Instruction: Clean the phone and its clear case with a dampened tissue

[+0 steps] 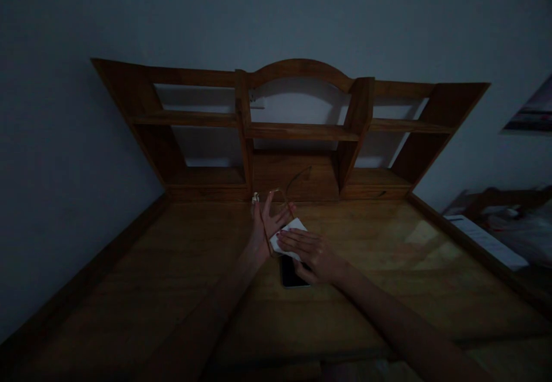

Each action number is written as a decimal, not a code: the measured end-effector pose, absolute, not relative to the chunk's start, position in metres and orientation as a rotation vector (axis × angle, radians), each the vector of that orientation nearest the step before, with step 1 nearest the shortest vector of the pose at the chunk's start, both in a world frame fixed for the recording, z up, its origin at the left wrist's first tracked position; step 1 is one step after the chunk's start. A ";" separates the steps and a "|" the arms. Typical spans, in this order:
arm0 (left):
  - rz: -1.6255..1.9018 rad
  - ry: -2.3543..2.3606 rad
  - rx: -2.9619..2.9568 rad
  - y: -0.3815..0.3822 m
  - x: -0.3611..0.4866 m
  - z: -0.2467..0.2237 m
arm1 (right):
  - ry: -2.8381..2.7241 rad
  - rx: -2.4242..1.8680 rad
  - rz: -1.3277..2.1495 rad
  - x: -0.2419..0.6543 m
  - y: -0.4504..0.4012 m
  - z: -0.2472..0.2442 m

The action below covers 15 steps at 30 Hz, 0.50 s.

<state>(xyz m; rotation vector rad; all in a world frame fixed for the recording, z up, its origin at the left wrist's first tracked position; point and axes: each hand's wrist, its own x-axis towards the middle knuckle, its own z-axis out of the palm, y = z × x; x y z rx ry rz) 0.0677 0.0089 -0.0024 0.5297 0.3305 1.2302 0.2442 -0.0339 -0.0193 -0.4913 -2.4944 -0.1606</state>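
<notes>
My left hand holds up a clear phone case with an amber-tinted rim, its fingers spread behind the see-through back. A small pale charm sits at the case's upper left corner. Against the lower part of the case, my right hand presses a folded white tissue, fingers laid together over it. Below both hands a dark phone lies flat on the wooden desk, partly covered by the right hand. Dim light hides finer detail.
A wooden shelf unit with several compartments stands along the desk's back edge against the wall. A thin dark line, maybe a cord, shows above the case. Beyond the right rim are a white flat item and a plastic-looking bundle.
</notes>
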 end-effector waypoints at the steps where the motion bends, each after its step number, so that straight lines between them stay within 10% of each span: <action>1: 1.223 0.328 0.532 0.008 0.068 -0.003 | -2.503 -0.493 -0.157 0.243 -0.034 -0.019; 15: 0.928 0.323 0.463 -0.002 0.092 -0.011 | -2.417 -0.848 -0.314 0.242 -0.031 -0.002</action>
